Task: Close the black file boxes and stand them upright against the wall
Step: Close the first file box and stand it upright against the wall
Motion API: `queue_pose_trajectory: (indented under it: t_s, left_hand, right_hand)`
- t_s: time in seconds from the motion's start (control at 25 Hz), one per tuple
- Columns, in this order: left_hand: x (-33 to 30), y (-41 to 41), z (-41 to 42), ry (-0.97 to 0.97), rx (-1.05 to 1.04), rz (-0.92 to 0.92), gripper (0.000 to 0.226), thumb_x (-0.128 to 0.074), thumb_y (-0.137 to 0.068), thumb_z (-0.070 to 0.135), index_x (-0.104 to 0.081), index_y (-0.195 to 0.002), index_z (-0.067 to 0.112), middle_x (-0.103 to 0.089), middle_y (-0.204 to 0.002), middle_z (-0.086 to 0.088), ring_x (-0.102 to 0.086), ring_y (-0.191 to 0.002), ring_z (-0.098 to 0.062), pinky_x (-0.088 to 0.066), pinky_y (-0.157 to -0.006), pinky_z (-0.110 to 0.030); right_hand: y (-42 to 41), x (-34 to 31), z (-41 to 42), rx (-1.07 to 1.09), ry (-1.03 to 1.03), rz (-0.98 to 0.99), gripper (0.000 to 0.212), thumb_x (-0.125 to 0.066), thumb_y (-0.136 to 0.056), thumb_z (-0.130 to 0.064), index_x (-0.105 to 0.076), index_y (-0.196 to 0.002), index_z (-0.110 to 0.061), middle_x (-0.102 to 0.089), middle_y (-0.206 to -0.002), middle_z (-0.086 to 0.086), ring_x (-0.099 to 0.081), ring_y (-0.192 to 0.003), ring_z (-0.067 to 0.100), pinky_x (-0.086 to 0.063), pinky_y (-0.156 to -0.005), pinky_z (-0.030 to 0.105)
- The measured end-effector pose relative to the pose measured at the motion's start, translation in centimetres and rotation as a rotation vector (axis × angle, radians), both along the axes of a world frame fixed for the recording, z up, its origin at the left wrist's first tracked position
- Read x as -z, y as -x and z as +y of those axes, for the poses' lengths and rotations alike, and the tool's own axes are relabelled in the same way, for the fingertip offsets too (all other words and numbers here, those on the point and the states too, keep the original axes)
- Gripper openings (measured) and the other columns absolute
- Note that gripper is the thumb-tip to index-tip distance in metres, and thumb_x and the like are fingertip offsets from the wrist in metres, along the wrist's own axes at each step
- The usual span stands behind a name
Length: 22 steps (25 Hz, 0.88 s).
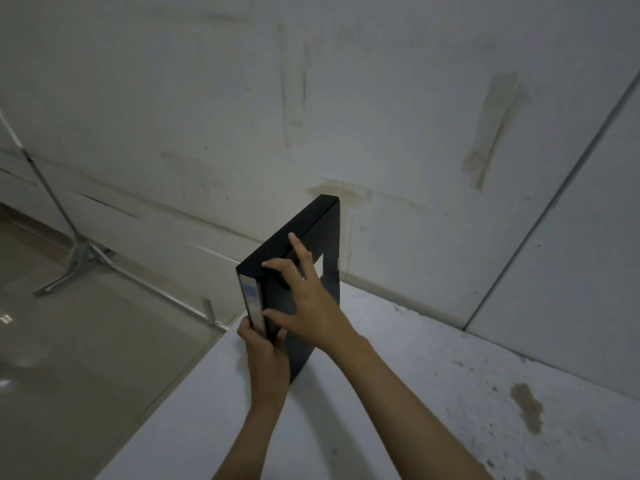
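Observation:
A black file box [294, 233] stands upright on the white table [398, 393], its far end against the wall [242, 116]. The spine faces me and carries a pale label strip with a blue patch. My left hand [265, 355] grips the lower part of the spine from the left. My right hand [304, 299] lies spread on the box's right face, fingertips reaching the top edge and thumb near the spine. The box looks closed, with a thin seam along the top.
The table's left edge [194, 358] drops to a glossy floor [69, 341]. A metal stand [78, 261] with splayed feet sits on the floor at left. A brown stain [528, 407] marks the table at right. A wall corner seam [554, 202] runs up at right.

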<state>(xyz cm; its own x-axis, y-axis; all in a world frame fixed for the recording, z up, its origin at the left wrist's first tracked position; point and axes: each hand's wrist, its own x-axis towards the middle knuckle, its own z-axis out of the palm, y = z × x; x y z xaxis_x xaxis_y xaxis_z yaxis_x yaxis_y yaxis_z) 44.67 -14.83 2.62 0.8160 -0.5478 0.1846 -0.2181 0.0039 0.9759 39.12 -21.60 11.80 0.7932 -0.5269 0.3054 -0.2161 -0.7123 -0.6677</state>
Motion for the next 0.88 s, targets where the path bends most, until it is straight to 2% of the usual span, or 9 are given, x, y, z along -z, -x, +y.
queue_pose_trajectory:
  t_s: [0.08, 0.16, 0.24, 0.32, 0.48, 0.64, 0.76, 0.84, 0.88]
  left_hand:
    - [-0.4, -0.8, -2.4, -0.068, -0.008, -0.033, 0.038, -0.053, -0.088, 0.000, -0.029, -0.117, 0.000, -0.051, -0.107, -0.014, -0.052, -0.089, -0.018, -0.047, -0.069, -0.025]
    - [-0.6, -1.6, -5.0, -0.120, -0.010, -0.043, 0.041, -0.055, -0.089, 0.005, -0.028, -0.120, 0.002, -0.053, -0.109, -0.017, -0.055, -0.094, -0.026, -0.047, -0.071, -0.035]
    - [-0.8, -2.1, -7.2, -0.166, -0.005, -0.060, 0.044, -0.054, -0.089, 0.007, -0.028, -0.124, 0.002, -0.054, -0.112, -0.021, -0.056, -0.099, -0.032, -0.051, -0.077, -0.043]
    - [-0.8, -2.7, -8.8, -0.186, -0.003, -0.078, 0.045, -0.054, -0.089, 0.005, -0.028, -0.126, 0.001, -0.054, -0.114, -0.022, -0.056, -0.102, -0.033, -0.051, -0.081, -0.046]
    - [-0.5, -3.6, -10.5, -0.187, -0.026, -0.078, 0.046, -0.052, -0.090, 0.006, -0.027, -0.127, -0.001, -0.053, -0.115, -0.024, -0.056, -0.104, -0.036, -0.051, -0.083, -0.048]
    - [-0.2, -3.7, -10.7, -0.160, -0.033, -0.089, 0.046, -0.052, -0.089, 0.003, -0.028, -0.127, -0.001, -0.052, -0.115, -0.022, -0.056, -0.102, -0.032, -0.050, -0.081, -0.040]
    - [-0.5, -4.2, -10.6, -0.146, 0.028, -0.034, 0.048, -0.056, -0.086, 0.000, -0.028, -0.125, -0.004, -0.053, -0.115, -0.023, -0.056, -0.103, -0.034, -0.053, -0.084, -0.046]
    - [-0.9, -4.9, -10.3, -0.157, 0.098, 0.052, 0.050, -0.060, -0.083, -0.001, -0.030, -0.123, -0.003, -0.054, -0.116, -0.023, -0.056, -0.106, -0.037, -0.053, -0.085, -0.047]
    - [-1.1, -5.3, -10.0, -0.185, 0.126, 0.080, 0.053, -0.062, -0.082, -0.001, -0.030, -0.124, -0.003, -0.052, -0.120, -0.023, -0.055, -0.109, -0.038, -0.052, -0.087, -0.047]
  right_hand:
    - [-0.8, -0.2, -2.7, 0.004, -0.009, 0.011, 0.061, -0.071, -0.076, -0.017, -0.037, -0.124, -0.034, 0.013, -0.157, -0.012, -0.032, -0.135, 0.039, -0.049, -0.075, 0.030]
    - [-1.0, -0.2, -5.1, 0.019, 0.007, 0.004, 0.060, -0.072, -0.076, -0.015, -0.039, -0.124, -0.029, 0.011, -0.157, -0.009, -0.051, -0.110, 0.031, -0.045, -0.065, 0.021]
    - [-1.1, -0.2, -7.0, 0.067, 0.031, 0.009, 0.059, -0.072, -0.075, -0.014, -0.040, -0.124, -0.025, 0.009, -0.157, -0.007, -0.050, -0.087, 0.017, -0.051, -0.058, 0.034]
    - [-1.5, -0.3, -8.3, 0.111, 0.027, 0.030, 0.059, -0.072, -0.076, -0.014, -0.040, -0.125, -0.024, 0.010, -0.158, -0.007, -0.049, -0.080, 0.013, -0.053, -0.061, 0.048]
    - [-2.7, -0.6, -9.6, 0.103, 0.014, 0.031, 0.059, -0.070, -0.075, -0.010, -0.040, -0.124, -0.022, 0.011, -0.158, -0.007, -0.047, -0.071, 0.014, -0.052, -0.059, 0.049]
    - [-3.0, -0.3, -9.9, 0.097, 0.029, 0.014, 0.059, -0.070, -0.074, -0.010, -0.040, -0.123, -0.022, 0.011, -0.158, -0.008, -0.048, -0.072, 0.014, -0.052, -0.057, 0.049]
    - [-2.7, -0.2, -9.7, 0.107, 0.041, 0.030, 0.063, -0.068, -0.076, -0.007, -0.037, -0.128, -0.027, 0.017, -0.157, -0.007, -0.055, -0.098, 0.021, -0.052, -0.055, 0.043]
    - [-2.3, -0.1, -9.5, 0.093, 0.047, 0.063, 0.080, -0.066, -0.077, -0.002, -0.025, -0.138, -0.035, 0.026, -0.155, -0.006, -0.055, -0.107, 0.029, -0.049, -0.052, 0.036]
    - [-1.9, 0.0, -9.2, 0.077, 0.035, 0.080, 0.092, -0.065, -0.077, -0.001, -0.013, -0.142, -0.041, 0.031, -0.153, -0.006, -0.054, -0.109, 0.031, -0.049, -0.052, 0.034]
